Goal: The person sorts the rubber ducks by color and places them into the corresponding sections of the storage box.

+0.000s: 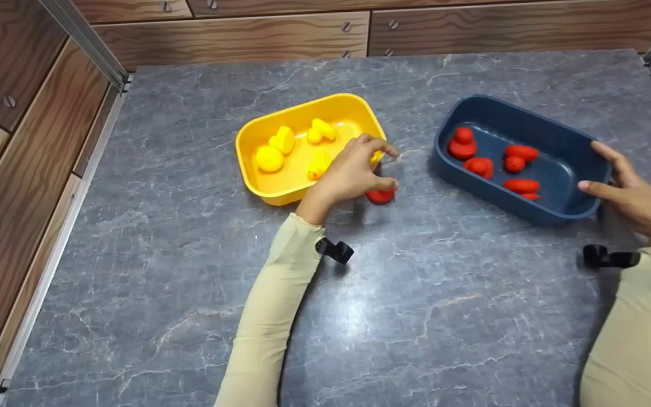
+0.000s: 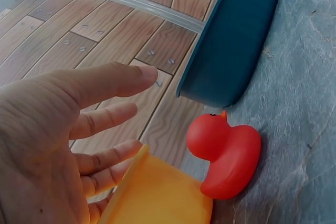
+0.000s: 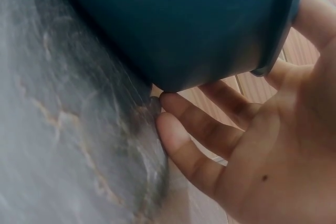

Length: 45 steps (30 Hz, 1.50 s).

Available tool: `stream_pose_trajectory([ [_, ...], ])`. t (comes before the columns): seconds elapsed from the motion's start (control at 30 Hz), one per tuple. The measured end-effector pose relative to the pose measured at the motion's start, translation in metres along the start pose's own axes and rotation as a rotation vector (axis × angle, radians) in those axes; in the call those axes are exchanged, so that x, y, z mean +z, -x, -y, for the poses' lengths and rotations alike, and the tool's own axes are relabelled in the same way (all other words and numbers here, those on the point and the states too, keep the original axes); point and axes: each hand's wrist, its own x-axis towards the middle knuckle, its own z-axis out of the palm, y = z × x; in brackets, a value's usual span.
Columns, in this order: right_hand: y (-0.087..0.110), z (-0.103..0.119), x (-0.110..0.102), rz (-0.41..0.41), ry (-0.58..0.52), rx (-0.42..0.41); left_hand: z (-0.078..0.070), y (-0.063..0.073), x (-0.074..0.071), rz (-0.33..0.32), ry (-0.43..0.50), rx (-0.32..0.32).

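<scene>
My left hand [image 1: 352, 168] hovers over the right edge of the yellow tub [image 1: 286, 115], thumb and fingers spread apart with nothing between them. Just below the fingertips, a red rubber duck [image 2: 233, 156] stands on the table against that tub's outer wall; the head view shows it partly hidden by the hand. On the right, my right hand [image 1: 639, 200] holds the near right end of the dark blue tub [image 1: 492, 186], its thumb over the rim and other fingers at the outer wall. Several red toys [image 1: 462, 144] lie in the blue tub, several yellow ones [image 1: 269, 159] in the yellow tub.
Both tubs stand on a grey marble-patterned table [image 1: 190, 294], with a gap between them. Wood-patterned panels [image 1: 235, 40] rise along the back and left side, with a metal strip at the left edge. Small black mounts [image 1: 334, 250] sit at both wrists.
</scene>
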Motion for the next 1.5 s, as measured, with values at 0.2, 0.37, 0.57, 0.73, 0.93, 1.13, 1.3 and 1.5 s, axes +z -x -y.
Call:
stream_pose_trajectory([
  [0.2,0.000,0.000,-0.001,-0.007,0.028,0.021,0.000,0.001,0.001,0.013,-0.042,-0.010],
  [0.37,0.001,0.000,0.000,-0.018,0.037,0.016,0.000,0.001,0.003,0.022,-0.096,-0.008],
  [0.57,0.001,0.001,0.002,-0.001,-0.013,-0.005,0.002,0.000,0.005,0.051,-0.171,-0.045],
  [0.73,0.001,0.001,0.002,0.003,-0.031,-0.003,0.002,0.000,0.010,0.041,-0.282,-0.051],
  [0.93,0.002,0.001,0.001,0.013,-0.009,-0.003,0.001,-0.001,0.016,0.052,-0.429,-0.053],
  [1.13,0.001,0.000,0.000,0.022,-0.017,-0.002,0.001,-0.002,0.020,0.065,-0.495,-0.058],
  [1.3,0.001,-0.001,-0.001,0.041,-0.068,-0.035,0.002,-0.003,0.022,0.047,-0.519,-0.054],
  [1.5,0.001,-0.001,-0.001,0.031,-0.050,-0.036,0.003,-0.004,0.019,0.047,-0.469,-0.057],
])
